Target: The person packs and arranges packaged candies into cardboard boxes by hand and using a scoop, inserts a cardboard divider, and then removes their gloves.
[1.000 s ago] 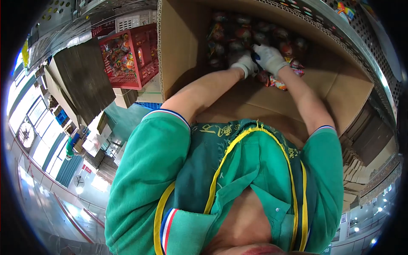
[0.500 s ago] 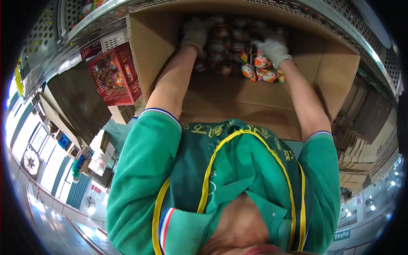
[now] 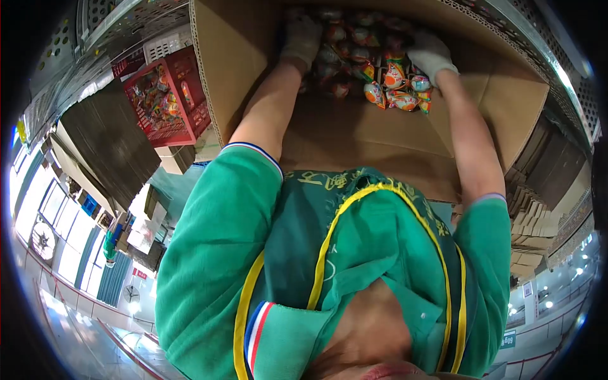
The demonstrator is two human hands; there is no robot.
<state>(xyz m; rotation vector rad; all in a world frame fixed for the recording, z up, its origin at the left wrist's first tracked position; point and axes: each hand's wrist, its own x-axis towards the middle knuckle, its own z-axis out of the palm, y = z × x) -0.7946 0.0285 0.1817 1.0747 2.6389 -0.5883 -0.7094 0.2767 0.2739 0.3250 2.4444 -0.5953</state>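
Observation:
Round candies in shiny orange, white and green wrappers point(image 3: 394, 76) lie in a layer inside a deep cardboard box point(image 3: 373, 142). My left hand point(image 3: 303, 39), in a whitish glove, reaches to the far left of the layer, beside the candies. Shadow hides its fingers. My right hand point(image 3: 432, 53), also gloved, rests along the right side of the candies. Its fingers look stretched out toward them, the tips partly in shadow. The candies near the right hand are bright; those farther left are dim.
A red plastic basket point(image 3: 196, 104) with more wrapped candies stands left of the box. A perforated metal surface point(image 3: 95, 31) runs behind it. Stacked flat cardboard point(image 3: 535, 218) lies at the right. A person in green point(image 3: 111, 244) is in the left background.
My right hand has drawn back to the right, off the candies it covered, uncovering more of them. My left hand stays at the left side. The view has shifted slightly.

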